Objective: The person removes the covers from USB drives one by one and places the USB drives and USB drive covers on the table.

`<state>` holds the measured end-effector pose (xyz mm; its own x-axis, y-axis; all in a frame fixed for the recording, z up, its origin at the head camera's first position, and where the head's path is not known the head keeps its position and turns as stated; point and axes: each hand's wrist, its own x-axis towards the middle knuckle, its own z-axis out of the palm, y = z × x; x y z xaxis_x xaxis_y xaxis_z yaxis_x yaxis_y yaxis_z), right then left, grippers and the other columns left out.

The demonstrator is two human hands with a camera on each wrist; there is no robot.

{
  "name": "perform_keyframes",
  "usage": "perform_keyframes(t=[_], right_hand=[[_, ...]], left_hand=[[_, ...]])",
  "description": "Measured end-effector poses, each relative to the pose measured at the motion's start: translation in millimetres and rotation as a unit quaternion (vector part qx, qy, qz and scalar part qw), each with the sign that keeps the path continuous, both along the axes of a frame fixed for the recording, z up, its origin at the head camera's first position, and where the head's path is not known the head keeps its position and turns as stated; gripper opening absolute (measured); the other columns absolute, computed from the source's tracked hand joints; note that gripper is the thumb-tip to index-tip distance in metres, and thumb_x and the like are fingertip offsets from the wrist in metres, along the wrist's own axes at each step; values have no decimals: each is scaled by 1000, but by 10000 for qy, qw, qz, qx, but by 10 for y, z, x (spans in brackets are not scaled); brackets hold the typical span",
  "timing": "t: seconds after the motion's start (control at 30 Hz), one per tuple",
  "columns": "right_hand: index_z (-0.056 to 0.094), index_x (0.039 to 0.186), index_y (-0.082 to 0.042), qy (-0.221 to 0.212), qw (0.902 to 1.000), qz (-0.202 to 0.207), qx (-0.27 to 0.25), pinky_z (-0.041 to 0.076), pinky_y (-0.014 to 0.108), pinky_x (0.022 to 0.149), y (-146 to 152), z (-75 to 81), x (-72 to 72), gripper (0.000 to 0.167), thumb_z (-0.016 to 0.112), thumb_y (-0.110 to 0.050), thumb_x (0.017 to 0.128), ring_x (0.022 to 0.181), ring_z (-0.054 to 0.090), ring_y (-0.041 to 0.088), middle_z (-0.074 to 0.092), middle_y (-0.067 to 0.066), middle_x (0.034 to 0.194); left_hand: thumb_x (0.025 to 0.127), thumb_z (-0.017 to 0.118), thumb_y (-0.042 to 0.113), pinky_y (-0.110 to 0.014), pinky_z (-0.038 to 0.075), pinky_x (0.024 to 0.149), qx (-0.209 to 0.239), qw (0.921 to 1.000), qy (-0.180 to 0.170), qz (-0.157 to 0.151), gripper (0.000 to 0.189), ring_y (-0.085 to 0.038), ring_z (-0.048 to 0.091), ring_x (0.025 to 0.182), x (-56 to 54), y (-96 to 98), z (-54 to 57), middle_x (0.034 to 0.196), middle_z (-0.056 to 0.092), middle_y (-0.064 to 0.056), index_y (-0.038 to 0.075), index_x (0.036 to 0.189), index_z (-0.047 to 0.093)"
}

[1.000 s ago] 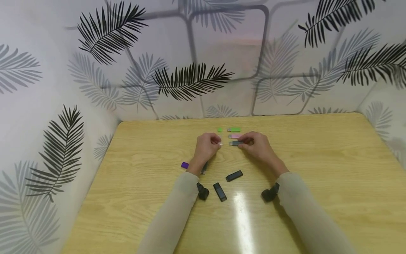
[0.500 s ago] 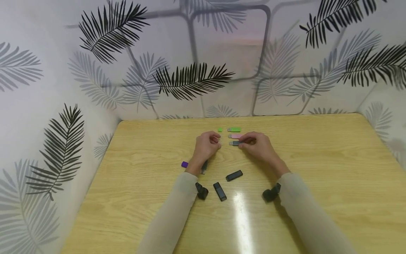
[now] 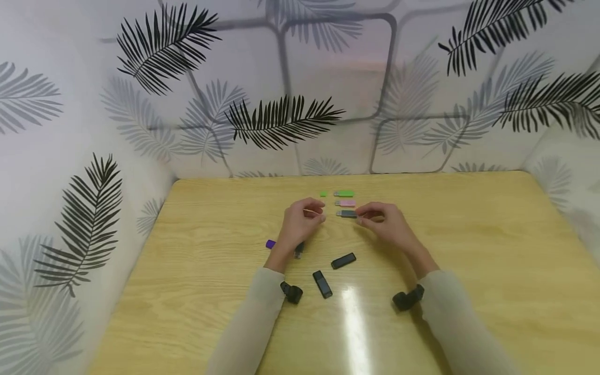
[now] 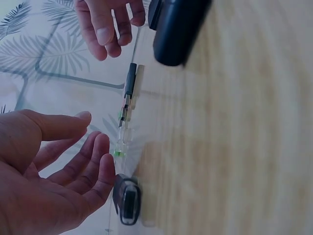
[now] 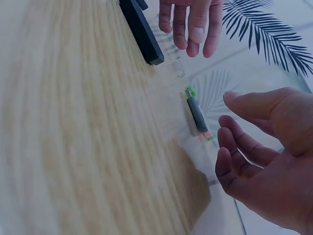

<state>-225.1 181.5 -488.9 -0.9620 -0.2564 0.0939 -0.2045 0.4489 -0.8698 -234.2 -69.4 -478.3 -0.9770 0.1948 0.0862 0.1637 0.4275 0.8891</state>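
A grey USB stick [image 3: 347,213] lies flat below a pink USB stick [image 3: 346,203] and a green USB stick [image 3: 344,194], plugs pointing left. Right beside the grey one's back end is my right hand [image 3: 388,225], thumb and fingers apart with nothing between them. My left hand [image 3: 300,223] hovers to the left of the row, its fingers loosely bent and holding nothing. Between the hands, the left wrist view shows a small clear cap [image 4: 121,148] near the table. A green cap [image 3: 323,194] lies beyond the left fingertips.
Two black USB sticks [image 3: 344,260] [image 3: 322,284] lie nearer on the wooden table [image 3: 187,291]. By the left wrist are a purple piece [image 3: 270,244] and a dark USB stick [image 3: 299,251], both partly hidden. A patterned wall [image 3: 328,151] stands behind the table.
My right hand has let go of the grey USB stick and drawn slightly right. My left fingers have parted from the small clear cap and moved a little left.
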Motion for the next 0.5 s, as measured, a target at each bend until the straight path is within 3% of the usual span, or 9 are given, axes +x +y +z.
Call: perform_keyframes(t=[0.2,0.5], right_hand=[[72,116,3,76,9996,-12,-267,57,44,92,10,6,119,23,73,-10,96,101,67,28,72,17,115],[71,118,1,-5,9999,-66,-98,57,42,92,76,26,318,27,73,-16,98,102,66,26,72,15,116]], left_hand=[[95,72,1,-41,57,90,412,9988,173,-201,26,-33,69,98,117,-117,19,107,71,-18,-4,120,70],[96,71,1,-43,57,93,727,9962,280,-377,24,-33,68,102,282,-191,91,109,71,-17,-4,119,70]])
